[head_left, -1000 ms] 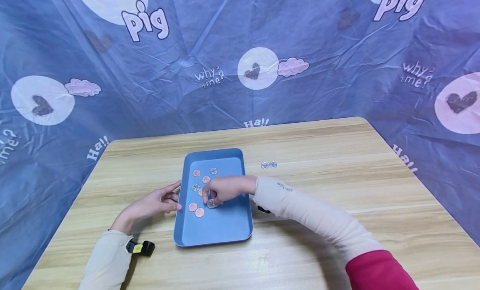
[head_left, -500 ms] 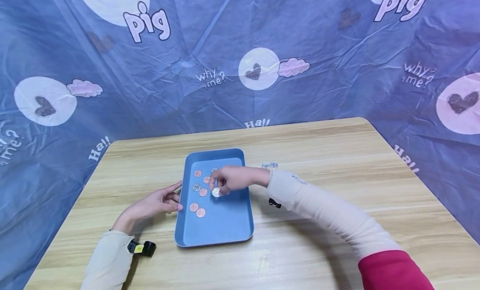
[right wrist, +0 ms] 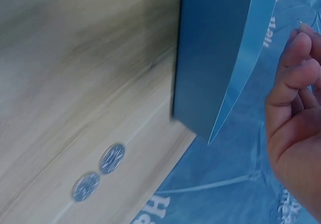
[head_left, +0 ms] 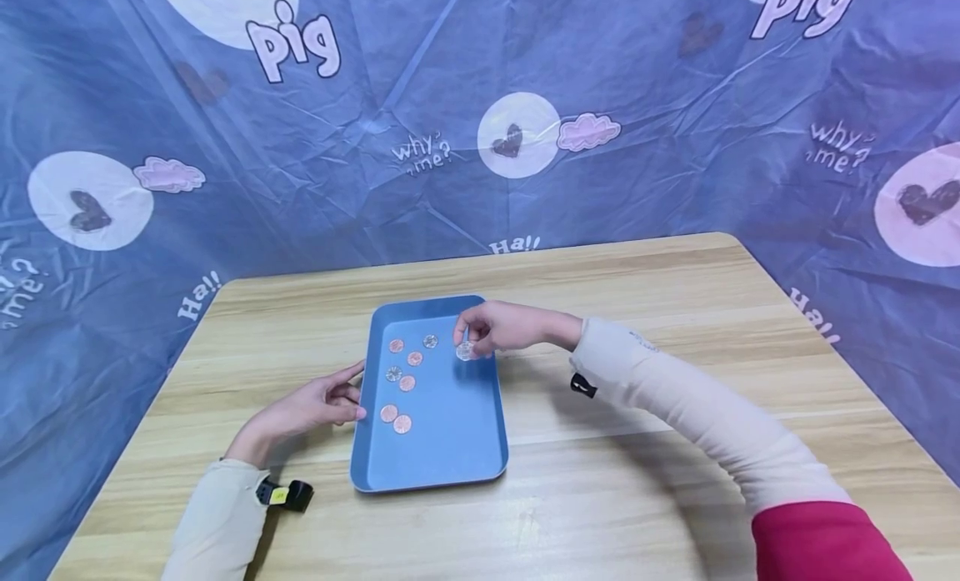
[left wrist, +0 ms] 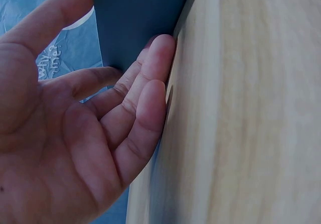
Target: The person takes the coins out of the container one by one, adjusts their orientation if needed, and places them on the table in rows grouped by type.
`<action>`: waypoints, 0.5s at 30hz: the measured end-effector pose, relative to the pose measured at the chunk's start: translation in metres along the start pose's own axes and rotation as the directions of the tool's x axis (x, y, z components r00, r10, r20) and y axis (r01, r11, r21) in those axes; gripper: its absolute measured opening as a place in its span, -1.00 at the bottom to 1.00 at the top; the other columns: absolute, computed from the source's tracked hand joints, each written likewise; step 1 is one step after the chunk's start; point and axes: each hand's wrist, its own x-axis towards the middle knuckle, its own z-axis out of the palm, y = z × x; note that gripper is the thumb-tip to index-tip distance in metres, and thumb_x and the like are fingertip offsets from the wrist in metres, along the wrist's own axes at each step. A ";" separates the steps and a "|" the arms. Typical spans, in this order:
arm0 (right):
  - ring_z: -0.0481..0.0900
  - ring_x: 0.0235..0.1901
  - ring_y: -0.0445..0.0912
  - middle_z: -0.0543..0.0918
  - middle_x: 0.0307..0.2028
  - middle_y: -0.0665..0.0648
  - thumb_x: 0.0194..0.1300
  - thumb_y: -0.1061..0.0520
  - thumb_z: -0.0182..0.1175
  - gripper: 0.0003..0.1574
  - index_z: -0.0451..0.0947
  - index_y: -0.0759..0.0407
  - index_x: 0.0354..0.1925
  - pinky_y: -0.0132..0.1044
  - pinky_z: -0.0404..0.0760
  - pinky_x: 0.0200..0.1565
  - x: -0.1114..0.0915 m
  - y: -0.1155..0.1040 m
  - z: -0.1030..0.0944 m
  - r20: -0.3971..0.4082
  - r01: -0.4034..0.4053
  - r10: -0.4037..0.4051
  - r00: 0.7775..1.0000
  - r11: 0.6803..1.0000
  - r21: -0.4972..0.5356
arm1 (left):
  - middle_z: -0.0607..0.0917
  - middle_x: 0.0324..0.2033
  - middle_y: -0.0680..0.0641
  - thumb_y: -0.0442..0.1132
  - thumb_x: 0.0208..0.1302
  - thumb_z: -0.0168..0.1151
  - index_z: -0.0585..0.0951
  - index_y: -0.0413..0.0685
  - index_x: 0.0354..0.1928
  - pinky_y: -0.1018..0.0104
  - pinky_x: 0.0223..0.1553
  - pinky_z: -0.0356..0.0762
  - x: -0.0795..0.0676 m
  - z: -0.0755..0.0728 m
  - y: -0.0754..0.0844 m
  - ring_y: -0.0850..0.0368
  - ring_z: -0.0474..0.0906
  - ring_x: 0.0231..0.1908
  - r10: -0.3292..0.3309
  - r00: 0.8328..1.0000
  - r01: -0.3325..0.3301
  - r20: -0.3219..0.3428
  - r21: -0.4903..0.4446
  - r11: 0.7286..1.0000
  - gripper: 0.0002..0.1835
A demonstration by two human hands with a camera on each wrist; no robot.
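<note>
coin (head_left: pixel 464 351): pinched in right hand (head_left: pixel 501 326), above tray's (head_left: pixel 450 449) right side | likely light, stiff, slick; best taken by its edge | left hand (head_left: pixel 318 401): fingers relaxed, touching tray's left wall | 7 others (head_left: pixel 407 383) inside | 2 silver ones (right wrist: pixel 112 158) on table (head_left: pixel 637 289)

A cream left sleeve (head_left: pixel 213 518) bears a black device (head_left: pixel 299 497) with a yellow label (head_left: pixel 280 495); the cream right sleeve (head_left: pixel 701 410), faintly lettered, meets crimson fabric (head_left: pixel 825 543).

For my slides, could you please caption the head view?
The right hand pinches a silver coin above a blue tray; the left hand touches the tray's side.
</note>
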 end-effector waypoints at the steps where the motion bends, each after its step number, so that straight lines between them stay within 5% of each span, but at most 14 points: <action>1: 0.38 -0.54 -0.21 0.48 -0.51 0.00 0.18 0.39 0.18 -0.73 0.51 0.27 -0.11 -0.43 0.36 -0.48 -0.002 0.002 -0.002 -0.008 0.001 0.000 1.000 1.000 0.007 | 0.55 -0.02 -0.30 -0.19 0.26 0.28 -0.14 -0.23 0.51 0.38 -0.17 0.54 0.000 0.000 0.000 0.15 0.50 -0.12 0.000 1.000 0.000 0.001 -0.006 1.000 -0.02; 15: 0.41 -0.52 -0.10 0.50 -0.48 0.01 0.19 0.38 0.16 -0.70 0.50 0.29 -0.06 -0.43 0.35 -0.52 -0.033 0.029 -0.026 -0.124 -0.051 0.059 0.991 0.997 0.061 | 0.55 -0.02 -0.32 -0.21 0.24 0.30 -0.15 -0.18 0.52 0.38 -0.16 0.55 -0.001 0.000 0.002 0.18 0.52 -0.12 0.005 1.000 -0.004 0.006 -0.043 0.999 0.00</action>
